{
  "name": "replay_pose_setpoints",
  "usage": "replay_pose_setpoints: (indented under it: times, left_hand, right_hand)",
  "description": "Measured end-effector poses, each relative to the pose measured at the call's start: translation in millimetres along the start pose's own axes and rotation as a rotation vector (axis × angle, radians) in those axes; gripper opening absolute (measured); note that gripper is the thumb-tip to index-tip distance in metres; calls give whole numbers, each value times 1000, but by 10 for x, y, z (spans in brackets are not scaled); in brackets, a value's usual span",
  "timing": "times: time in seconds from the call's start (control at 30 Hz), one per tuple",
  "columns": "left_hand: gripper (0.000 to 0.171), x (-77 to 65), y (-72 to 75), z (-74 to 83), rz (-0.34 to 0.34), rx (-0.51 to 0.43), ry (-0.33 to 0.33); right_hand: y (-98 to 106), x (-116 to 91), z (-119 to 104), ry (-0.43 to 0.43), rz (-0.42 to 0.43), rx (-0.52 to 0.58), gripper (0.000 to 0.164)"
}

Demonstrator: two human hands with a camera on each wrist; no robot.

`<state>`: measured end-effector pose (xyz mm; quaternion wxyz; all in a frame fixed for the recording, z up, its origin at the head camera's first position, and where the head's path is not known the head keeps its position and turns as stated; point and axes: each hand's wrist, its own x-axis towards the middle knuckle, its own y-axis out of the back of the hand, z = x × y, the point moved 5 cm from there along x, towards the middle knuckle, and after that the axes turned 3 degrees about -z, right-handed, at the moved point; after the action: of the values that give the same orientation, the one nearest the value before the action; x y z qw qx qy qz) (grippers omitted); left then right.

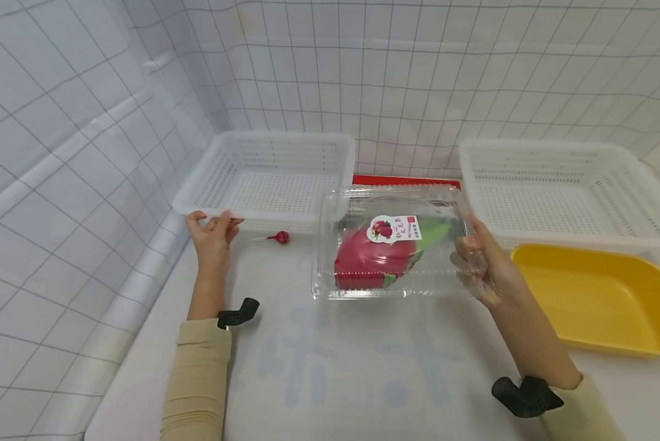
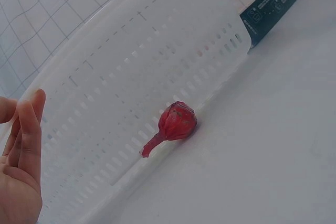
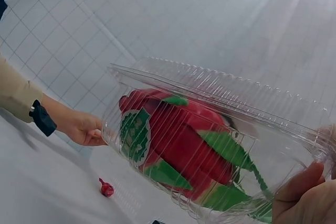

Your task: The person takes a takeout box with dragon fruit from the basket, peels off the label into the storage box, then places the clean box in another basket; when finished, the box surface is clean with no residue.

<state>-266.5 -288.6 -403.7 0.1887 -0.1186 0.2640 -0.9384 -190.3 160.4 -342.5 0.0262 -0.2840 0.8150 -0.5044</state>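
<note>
My right hand (image 1: 492, 263) grips the right end of a clear plastic clamshell box (image 1: 440, 269), held up above the table. Inside lies a red dragon fruit (image 1: 363, 260) with green scales, possibly a model; a white printed label (image 1: 396, 229) is on the lid. At the left, my left hand (image 1: 214, 239) pinches the near rim of a white perforated basket (image 1: 330, 174) between thumb and fingers. A lollipop in a red wrapper (image 2: 178, 121) lies on the table against the basket's near side, to the right of that hand.
Another white basket (image 1: 561, 236) stands at the back right, with a yellow tray (image 1: 600, 343) in front of it. Between the baskets a red strip (image 1: 407, 180) shows along the back. Gridded white sheeting (image 1: 418, 79) hangs behind and at the left.
</note>
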Motion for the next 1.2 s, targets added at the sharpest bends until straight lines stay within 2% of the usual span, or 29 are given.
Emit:
replay_pose_setpoints:
  times: [0.17,0.4,0.53,0.67,0.87,1.2]
  left_hand:
    - [48,3,-2,-1,12,-27,19]
    - [44,2,-15,-3,-2,-12,-8]
    - [43,0,-25,-12,-4,-24,6]
    - [45,-11,-22,-6,11,-31,16]
    - [45,-21,-25,8,18,-44,14]
    - [44,-23,-28,7,10,-28,6]
  right_hand:
    - [32,-169,37,-9,10,-3,46]
    - [144,-375,83,10,50,-63,46]
    - [211,-483,97,29,42,-81,44]
    - [297,-578,129,34,37,-73,43]
    - [405,-682,211,20,79,-65,50]
    - [476,-765,281,75,151,-217,54]
